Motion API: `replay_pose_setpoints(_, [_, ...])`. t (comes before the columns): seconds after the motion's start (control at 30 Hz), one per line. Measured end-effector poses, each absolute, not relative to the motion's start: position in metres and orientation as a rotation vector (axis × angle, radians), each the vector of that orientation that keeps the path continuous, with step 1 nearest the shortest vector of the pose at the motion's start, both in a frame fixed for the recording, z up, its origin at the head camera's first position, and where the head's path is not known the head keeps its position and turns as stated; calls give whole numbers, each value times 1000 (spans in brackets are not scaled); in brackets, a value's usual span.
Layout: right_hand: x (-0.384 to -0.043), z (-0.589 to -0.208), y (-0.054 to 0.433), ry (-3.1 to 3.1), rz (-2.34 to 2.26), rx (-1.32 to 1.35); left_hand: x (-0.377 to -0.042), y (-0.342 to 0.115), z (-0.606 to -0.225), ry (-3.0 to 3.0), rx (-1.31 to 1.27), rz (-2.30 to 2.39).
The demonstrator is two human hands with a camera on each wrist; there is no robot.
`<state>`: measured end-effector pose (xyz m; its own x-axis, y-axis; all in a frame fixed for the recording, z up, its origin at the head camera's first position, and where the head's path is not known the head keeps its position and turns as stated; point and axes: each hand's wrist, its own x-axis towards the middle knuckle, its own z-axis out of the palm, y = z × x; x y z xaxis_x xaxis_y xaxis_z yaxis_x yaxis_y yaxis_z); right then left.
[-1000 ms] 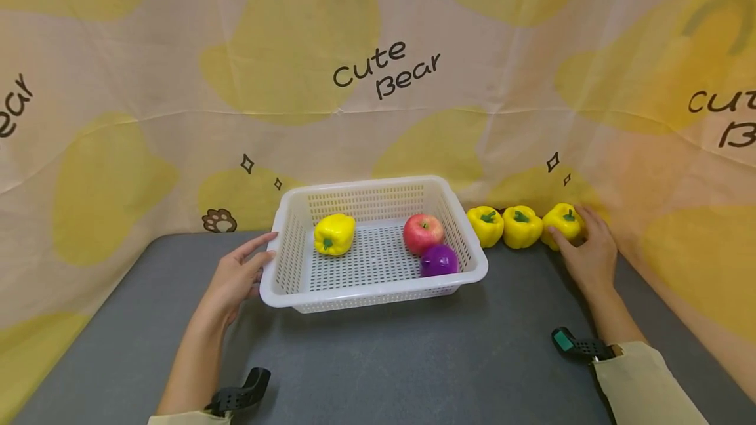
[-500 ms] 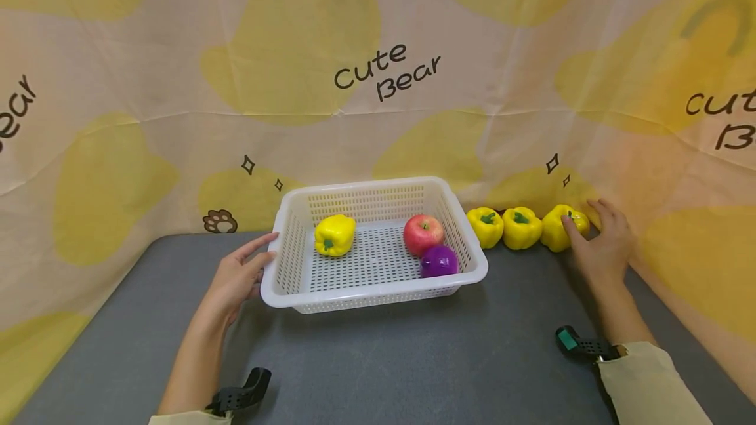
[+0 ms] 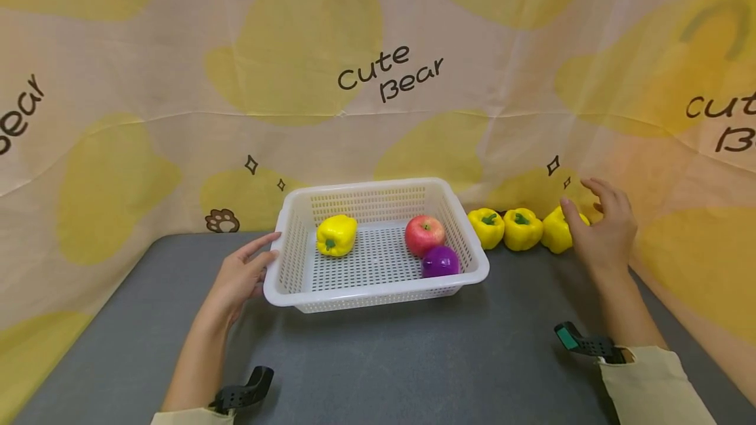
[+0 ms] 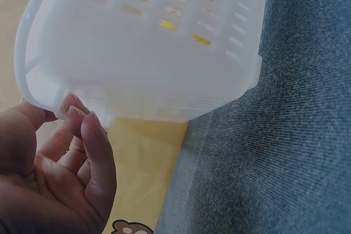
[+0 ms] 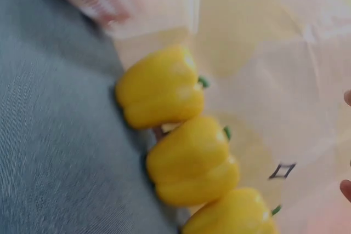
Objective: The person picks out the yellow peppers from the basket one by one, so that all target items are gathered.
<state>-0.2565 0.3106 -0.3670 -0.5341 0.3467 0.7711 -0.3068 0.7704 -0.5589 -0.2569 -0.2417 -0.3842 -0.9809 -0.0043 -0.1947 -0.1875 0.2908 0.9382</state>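
Observation:
My left hand pinches the left rim of a white plastic basket; in the left wrist view the fingertips meet at the rim's corner. Inside the basket lie a yellow bell pepper, a red apple and a purple ball-shaped item. Right of it stand three more yellow bell peppers in a row: a near one, a middle one and an outer one. My right hand hovers by the outer pepper, thumb and fingers spread, holding nothing, and partly hides it.
The grey tabletop runs in front of the basket. A patterned cloth hangs right behind the basket and peppers. Black bands sit on both wrists.
My right hand has let go of the outer yellow bell pepper and risen up and right from it. The pepper stays in the row. The left hand stays at the basket's rim.

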Motion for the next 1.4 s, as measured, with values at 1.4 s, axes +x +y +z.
replay_pose_setpoints(1.4, [-225, -304, 197, -2089, 884, 436, -257, -241, -385, 2393, -191, 1793])
